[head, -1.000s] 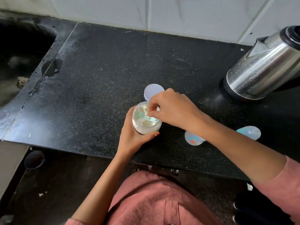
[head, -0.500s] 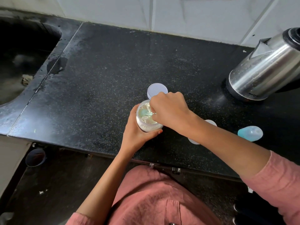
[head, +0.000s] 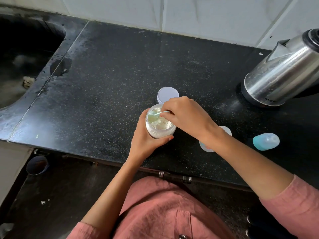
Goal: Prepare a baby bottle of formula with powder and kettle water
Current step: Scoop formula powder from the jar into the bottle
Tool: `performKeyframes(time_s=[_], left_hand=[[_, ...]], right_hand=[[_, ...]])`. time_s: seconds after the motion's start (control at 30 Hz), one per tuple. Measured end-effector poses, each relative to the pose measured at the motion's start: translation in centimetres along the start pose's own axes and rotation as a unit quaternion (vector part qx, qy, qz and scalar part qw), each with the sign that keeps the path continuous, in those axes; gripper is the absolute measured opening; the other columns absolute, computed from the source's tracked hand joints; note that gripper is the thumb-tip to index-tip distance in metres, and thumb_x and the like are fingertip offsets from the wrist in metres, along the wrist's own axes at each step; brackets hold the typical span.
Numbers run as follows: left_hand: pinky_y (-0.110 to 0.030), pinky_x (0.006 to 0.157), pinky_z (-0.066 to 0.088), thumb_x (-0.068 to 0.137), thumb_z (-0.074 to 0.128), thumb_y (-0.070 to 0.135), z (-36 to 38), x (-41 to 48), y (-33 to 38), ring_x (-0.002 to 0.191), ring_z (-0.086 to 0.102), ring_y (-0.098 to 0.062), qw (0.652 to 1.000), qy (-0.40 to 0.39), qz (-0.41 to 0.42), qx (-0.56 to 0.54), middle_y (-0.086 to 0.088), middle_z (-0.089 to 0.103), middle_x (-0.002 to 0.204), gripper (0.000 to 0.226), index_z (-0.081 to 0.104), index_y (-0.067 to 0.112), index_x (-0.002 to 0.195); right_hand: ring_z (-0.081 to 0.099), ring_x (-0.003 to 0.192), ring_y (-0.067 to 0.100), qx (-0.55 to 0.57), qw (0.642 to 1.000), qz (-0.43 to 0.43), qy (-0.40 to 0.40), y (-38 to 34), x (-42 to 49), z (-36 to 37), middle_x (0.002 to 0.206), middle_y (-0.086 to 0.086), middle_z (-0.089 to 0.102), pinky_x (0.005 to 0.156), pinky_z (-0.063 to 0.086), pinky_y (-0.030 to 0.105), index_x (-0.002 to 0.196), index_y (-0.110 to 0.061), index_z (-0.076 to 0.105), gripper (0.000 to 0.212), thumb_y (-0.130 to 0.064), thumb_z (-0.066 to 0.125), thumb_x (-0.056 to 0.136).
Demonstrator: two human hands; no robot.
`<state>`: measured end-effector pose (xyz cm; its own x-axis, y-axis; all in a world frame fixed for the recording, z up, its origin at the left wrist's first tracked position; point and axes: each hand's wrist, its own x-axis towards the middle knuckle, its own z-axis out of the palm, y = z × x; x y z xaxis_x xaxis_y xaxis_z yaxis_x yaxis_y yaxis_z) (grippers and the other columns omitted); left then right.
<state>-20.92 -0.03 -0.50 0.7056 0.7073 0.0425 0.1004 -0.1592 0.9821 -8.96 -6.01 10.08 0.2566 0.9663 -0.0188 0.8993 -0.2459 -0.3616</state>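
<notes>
My left hand (head: 145, 140) wraps around a clear jar of white formula powder (head: 159, 127) near the counter's front edge. My right hand (head: 185, 114) pinches a pale teal scoop (head: 155, 115) whose bowl sits in the powder at the jar's left side. The jar's white lid (head: 168, 94) lies flat just behind the jar. The baby bottle (head: 206, 147) stands under my right forearm, mostly hidden. Its teal cap (head: 265, 141) lies on its side to the right. A steel kettle (head: 283, 73) stands at the back right.
A sink (head: 25, 54) is sunk into the black counter (head: 112, 75) at the left, with a wet patch beside it. White tiled wall runs along the back. A dark round cup (head: 37, 164) sits below the counter's front edge at lower left.
The scoop has turned inside the jar, its bowl now at the left and loaded with powder. My right hand shifted slightly; my left hand keeps hold of the jar.
</notes>
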Motion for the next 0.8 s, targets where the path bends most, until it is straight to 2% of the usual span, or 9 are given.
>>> performKeyframes(time_s=[0.13, 0.3, 0.47, 0.53, 0.63, 0.7, 0.8], left_hand=[[-0.008, 0.084, 0.040, 0.052, 0.080, 0.039, 0.0, 0.0, -0.1, 0.107, 0.053, 0.005, 1.000, -0.002, -0.007, -0.003, 0.035, 0.052, 0.112, 0.077, 0.039, 0.046, 0.116], [-0.009, 0.085, 0.041, 0.051, 0.081, 0.041, 0.0, 0.0, -0.2, 0.108, 0.053, 0.004, 1.000, 0.003, -0.015, 0.004, 0.031, 0.052, 0.115, 0.078, 0.038, 0.050, 0.116], [-0.009, 0.085, 0.041, 0.054, 0.083, 0.035, 0.0, -0.1, -0.3, 0.108, 0.054, 0.002, 1.000, 0.004, -0.014, 0.001, 0.028, 0.053, 0.116, 0.080, 0.038, 0.046, 0.119], [-0.010, 0.085, 0.042, 0.054, 0.083, 0.033, 0.0, -0.1, -0.3, 0.108, 0.054, 0.002, 1.000, 0.004, -0.016, 0.001, 0.026, 0.054, 0.116, 0.080, 0.039, 0.044, 0.119], [-0.009, 0.084, 0.041, 0.055, 0.084, 0.028, 0.0, -0.1, -0.2, 0.105, 0.055, 0.004, 1.000, 0.007, -0.021, 0.006, 0.022, 0.055, 0.115, 0.079, 0.039, 0.046, 0.116], [-0.006, 0.081, 0.040, 0.056, 0.085, 0.022, 0.0, -0.1, -0.1, 0.103, 0.055, 0.007, 1.000, 0.009, -0.024, 0.011, 0.019, 0.056, 0.114, 0.078, 0.038, 0.048, 0.114], [-0.005, 0.080, 0.041, 0.059, 0.087, 0.016, 0.1, -0.1, -0.1, 0.102, 0.055, 0.009, 0.999, 0.011, -0.029, 0.015, 0.022, 0.055, 0.113, 0.079, 0.038, 0.048, 0.112]], right_hand=[[0.059, 0.072, 0.024, 0.062, 0.997, 0.028, 0.027, 0.2, -0.5, -0.3, 0.081, 0.008, 0.066, 0.064, 0.045, 0.033, 0.088, -0.007, 0.069, 0.019, -0.020, 0.056, 0.089], [0.051, 0.067, 0.020, 0.060, 0.997, 0.026, 0.048, -0.5, -1.1, -0.6, 0.073, 0.000, 0.050, 0.061, 0.041, 0.032, 0.090, -0.007, 0.070, 0.020, -0.017, 0.054, 0.089], [0.042, 0.059, 0.020, 0.048, 0.998, 0.040, 0.023, -1.1, -1.2, -0.1, 0.057, -0.004, 0.039, 0.057, 0.034, 0.030, 0.086, -0.005, 0.068, 0.022, -0.017, 0.050, 0.090], [0.046, 0.058, 0.021, 0.065, 0.996, 0.052, 0.017, -1.2, -1.2, 0.1, 0.056, 0.000, 0.045, 0.056, 0.039, 0.033, 0.083, -0.004, 0.067, 0.022, -0.016, 0.050, 0.090], [0.047, 0.058, 0.021, 0.091, 0.993, 0.065, 0.019, -1.3, -1.1, 0.6, 0.056, 0.002, 0.048, 0.057, 0.040, 0.033, 0.080, -0.002, 0.066, 0.023, -0.016, 0.050, 0.090], [0.057, 0.063, 0.023, 0.105, 0.992, 0.069, 0.024, -1.4, -1.1, 0.8, 0.067, 0.011, 0.062, 0.061, 0.047, 0.035, 0.087, 0.000, 0.067, 0.024, -0.017, 0.051, 0.090], [0.062, 0.070, 0.023, 0.119, 0.990, 0.071, 0.035, -1.5, -1.2, 1.0, 0.077, 0.015, 0.068, 0.065, 0.050, 0.035, 0.086, 0.000, 0.068, 0.023, -0.016, 0.052, 0.090]])
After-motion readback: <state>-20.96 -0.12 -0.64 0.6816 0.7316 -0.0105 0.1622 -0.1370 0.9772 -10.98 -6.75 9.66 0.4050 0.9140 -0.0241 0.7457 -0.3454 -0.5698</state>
